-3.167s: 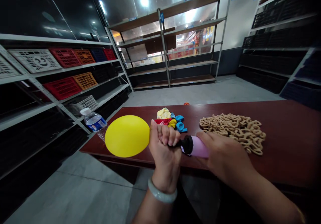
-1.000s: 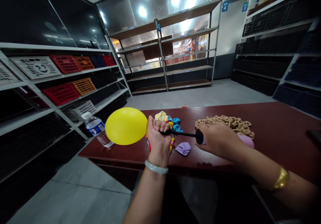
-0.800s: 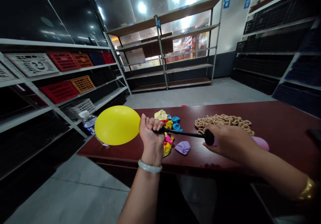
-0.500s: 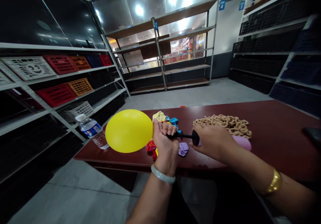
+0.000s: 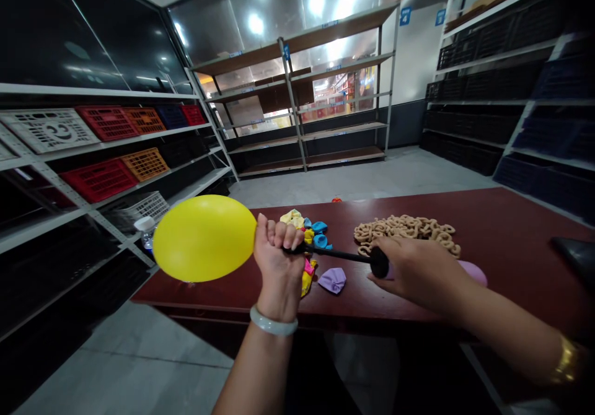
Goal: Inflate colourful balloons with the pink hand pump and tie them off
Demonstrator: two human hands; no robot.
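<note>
A partly inflated yellow balloon [image 5: 204, 238] points left from my left hand [image 5: 280, 254]. That hand is closed around the balloon's neck and the black nozzle end of a hand pump; the join itself is hidden by my fingers. A thin black rod [image 5: 341, 254] runs across to the pump's pink-purple barrel [image 5: 474, 272], which my right hand [image 5: 413, 269] grips. Beneath and behind my left hand lie flat balloons, among them a pale yellow one [image 5: 292, 218], blue ones [image 5: 320, 227] and a lilac one [image 5: 333, 280].
Behind my right hand a heap of tan rings or loops [image 5: 404, 232] lies on the dark red table [image 5: 506, 235]. A water bottle [image 5: 145, 232] stands at the left, mostly behind the balloon. Shelves with crates [image 5: 105, 124] line the left wall; a dark object [image 5: 574, 251] sits at right.
Both hands have moved apart: my left hand leftward with the balloon, my right hand rightward with the barrel. More of the pump's rod shows. The balloon now covers most of the bottle.
</note>
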